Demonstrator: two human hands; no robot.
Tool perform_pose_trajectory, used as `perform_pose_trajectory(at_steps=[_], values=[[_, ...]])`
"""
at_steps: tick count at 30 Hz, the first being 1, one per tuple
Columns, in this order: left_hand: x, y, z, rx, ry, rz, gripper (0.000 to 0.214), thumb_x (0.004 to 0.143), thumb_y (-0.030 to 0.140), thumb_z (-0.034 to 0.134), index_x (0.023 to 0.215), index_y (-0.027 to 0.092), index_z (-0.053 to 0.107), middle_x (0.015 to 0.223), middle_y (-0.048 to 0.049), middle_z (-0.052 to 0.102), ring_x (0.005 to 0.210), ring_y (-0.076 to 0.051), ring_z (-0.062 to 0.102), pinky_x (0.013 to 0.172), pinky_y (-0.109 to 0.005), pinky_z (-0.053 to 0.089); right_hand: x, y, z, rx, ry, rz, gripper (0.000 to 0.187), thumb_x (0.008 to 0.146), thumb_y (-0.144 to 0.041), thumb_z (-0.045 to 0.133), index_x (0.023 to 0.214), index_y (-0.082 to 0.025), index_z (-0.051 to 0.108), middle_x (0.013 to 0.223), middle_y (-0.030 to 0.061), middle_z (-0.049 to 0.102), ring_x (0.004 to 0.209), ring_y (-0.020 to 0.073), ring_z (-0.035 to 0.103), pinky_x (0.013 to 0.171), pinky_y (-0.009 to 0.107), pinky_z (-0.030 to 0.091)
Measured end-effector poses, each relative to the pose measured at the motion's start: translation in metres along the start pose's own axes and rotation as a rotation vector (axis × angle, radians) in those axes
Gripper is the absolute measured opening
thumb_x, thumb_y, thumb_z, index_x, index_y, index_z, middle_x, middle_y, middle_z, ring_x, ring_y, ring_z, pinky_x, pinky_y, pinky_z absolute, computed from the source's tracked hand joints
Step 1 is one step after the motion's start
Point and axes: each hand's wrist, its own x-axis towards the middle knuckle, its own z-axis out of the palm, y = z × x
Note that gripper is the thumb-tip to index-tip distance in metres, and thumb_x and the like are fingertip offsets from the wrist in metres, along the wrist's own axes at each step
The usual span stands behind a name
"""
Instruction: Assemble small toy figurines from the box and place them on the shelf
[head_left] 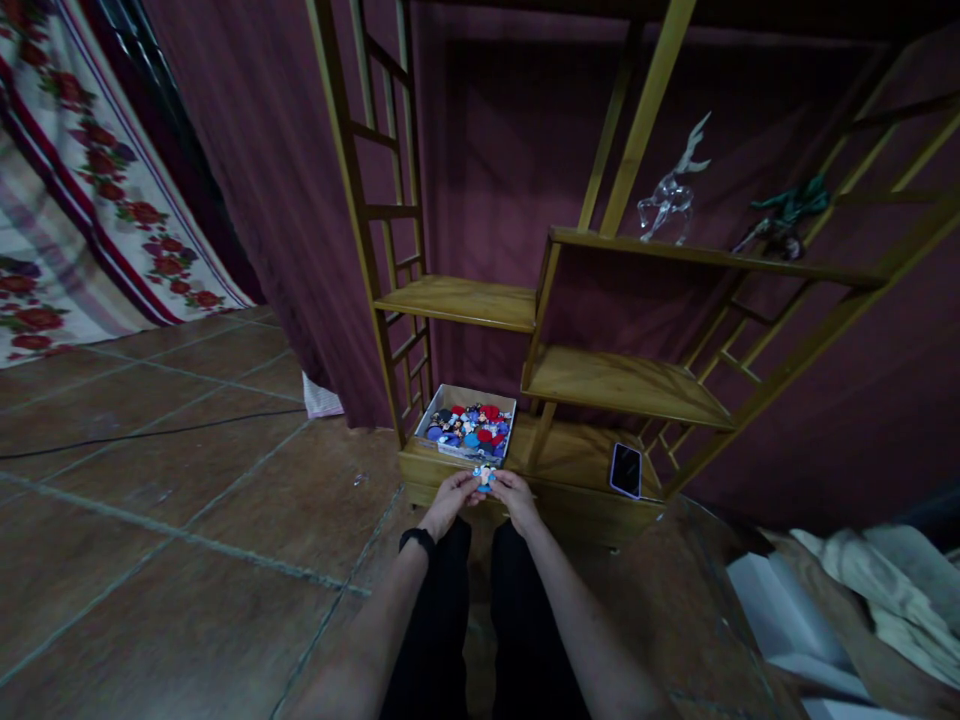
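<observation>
Between my two hands is a small figurine point(484, 478) in light blue, white and pinkish tones, too small to make out in detail. My left hand point(454, 497), below a dark wristband, has its fingers closed on the figurine's left side. From the other side my right hand point(514, 492) pinches it as well. Just beyond the hands, an open cardboard box point(429, 415) rests on the lowest shelf. Many small figures in red, blue, black and white fill it in a jumble.
A wooden display shelf point(465, 302) stands ahead. Its right side bears a phone point(625, 470), a clear deer ornament point(667, 205) and a green figure point(793, 205). A cable point(157, 430) crosses the tiled floor at left. White boxes point(787, 610) and cloth lie at right.
</observation>
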Motion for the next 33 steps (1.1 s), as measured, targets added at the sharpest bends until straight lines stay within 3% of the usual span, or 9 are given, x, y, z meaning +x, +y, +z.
perform_pose_trajectory(at_steps=[7,16,26,33], values=[[0.012,-0.004,0.007,0.027,0.015,-0.013,0.039,0.057,0.037,0.074,0.085,0.012,0.062,0.072,-0.0054,0.065,0.060,-0.012,0.060,0.054,-0.021,0.043,0.005,0.004,-0.012,0.000,-0.007,-0.011,0.039,0.056,-0.041,0.072,0.087,-0.017,0.065,0.088,0.0053,0.067,0.082,0.0203,0.061,0.078,0.035,0.047],[0.020,-0.010,0.016,0.064,0.024,0.017,0.040,0.057,0.040,0.072,0.083,0.011,0.061,0.066,-0.0035,0.063,0.056,-0.011,0.057,0.051,-0.020,0.041,0.006,-0.005,-0.023,-0.006,-0.015,0.068,0.042,0.051,-0.041,0.075,0.084,-0.017,0.065,0.086,0.0055,0.067,0.080,0.0205,0.062,0.078,0.037,0.048],[0.020,-0.004,0.017,0.067,0.003,-0.086,0.039,0.058,0.037,0.074,0.085,0.012,0.061,0.072,-0.0061,0.065,0.060,-0.012,0.060,0.053,-0.019,0.042,0.006,-0.009,-0.024,-0.073,-0.019,0.099,0.044,0.050,-0.045,0.074,0.083,-0.016,0.066,0.085,0.0052,0.067,0.078,0.0197,0.061,0.074,0.034,0.048],[0.021,-0.002,0.019,0.057,-0.003,-0.118,0.039,0.058,0.037,0.074,0.085,0.012,0.062,0.072,-0.0071,0.066,0.060,-0.012,0.061,0.055,-0.020,0.044,0.007,-0.007,-0.025,-0.019,0.077,0.086,0.041,0.048,-0.045,0.075,0.077,-0.017,0.065,0.078,0.0026,0.066,0.072,0.0177,0.061,0.073,0.034,0.049]])
